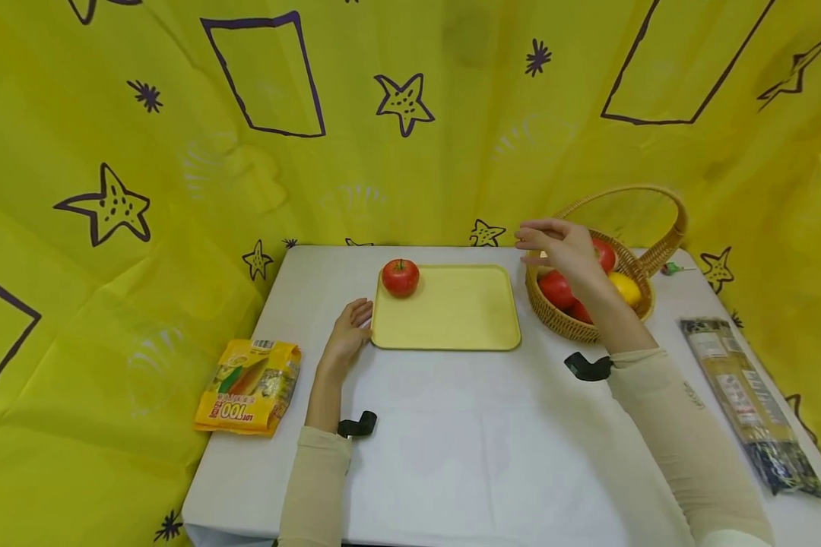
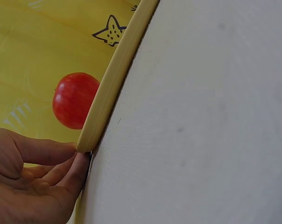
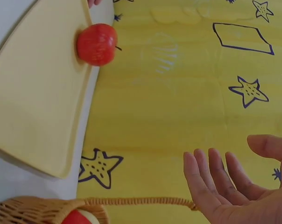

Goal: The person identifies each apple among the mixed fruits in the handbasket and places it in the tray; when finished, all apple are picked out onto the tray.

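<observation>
A pale yellow tray (image 1: 458, 311) lies on the white table, with one red apple (image 1: 400, 279) at its back left corner. At the tray's left edge is my left hand (image 1: 347, 333). The left wrist view shows that hand (image 2: 36, 182) pinching the tray's rim (image 2: 114, 77), thumb on top and fingers below. My right hand (image 1: 566, 254) is raised over the left side of a wicker basket (image 1: 561, 325). Its fingers are loosely bent and hold nothing, as the right wrist view of the hand (image 3: 239, 191) shows. Several red fruits (image 1: 556, 290) and a yellow one (image 1: 625, 289) fill the basket.
The basket's tall handle (image 1: 670, 235) arches up beside my right hand. A yellow food bag (image 1: 249, 387) lies at the table's left. On the right lies a long clear package (image 1: 749, 403), and behind it a small green item (image 1: 673, 268). Yellow patterned cloth (image 1: 451, 175) hangs behind the table.
</observation>
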The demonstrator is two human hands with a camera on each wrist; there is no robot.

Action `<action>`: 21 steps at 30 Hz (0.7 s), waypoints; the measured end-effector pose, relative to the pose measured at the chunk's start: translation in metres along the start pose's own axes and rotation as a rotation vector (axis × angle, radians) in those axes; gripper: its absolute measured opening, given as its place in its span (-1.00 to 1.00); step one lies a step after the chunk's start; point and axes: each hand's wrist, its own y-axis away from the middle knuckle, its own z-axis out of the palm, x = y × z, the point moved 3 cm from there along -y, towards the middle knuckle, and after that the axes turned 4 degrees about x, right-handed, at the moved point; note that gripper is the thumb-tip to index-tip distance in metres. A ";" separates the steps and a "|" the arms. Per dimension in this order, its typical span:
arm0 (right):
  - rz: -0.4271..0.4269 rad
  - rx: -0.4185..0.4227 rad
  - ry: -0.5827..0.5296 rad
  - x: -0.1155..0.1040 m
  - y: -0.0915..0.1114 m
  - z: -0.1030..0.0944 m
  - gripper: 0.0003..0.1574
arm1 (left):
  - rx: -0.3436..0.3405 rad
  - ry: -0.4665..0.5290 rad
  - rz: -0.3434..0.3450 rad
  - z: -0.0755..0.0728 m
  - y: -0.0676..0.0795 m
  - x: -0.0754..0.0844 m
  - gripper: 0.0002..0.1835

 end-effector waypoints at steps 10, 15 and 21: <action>0.031 0.019 0.002 0.006 0.007 -0.036 -0.28 | -0.004 0.000 0.005 0.001 0.001 0.004 -0.16; 0.053 0.023 0.021 0.009 0.008 -0.051 -0.25 | -0.004 -0.010 0.004 0.001 0.001 0.004 -0.16; 0.096 0.019 0.008 0.011 0.002 -0.063 -0.28 | -0.003 0.003 0.016 0.000 0.002 0.003 -0.17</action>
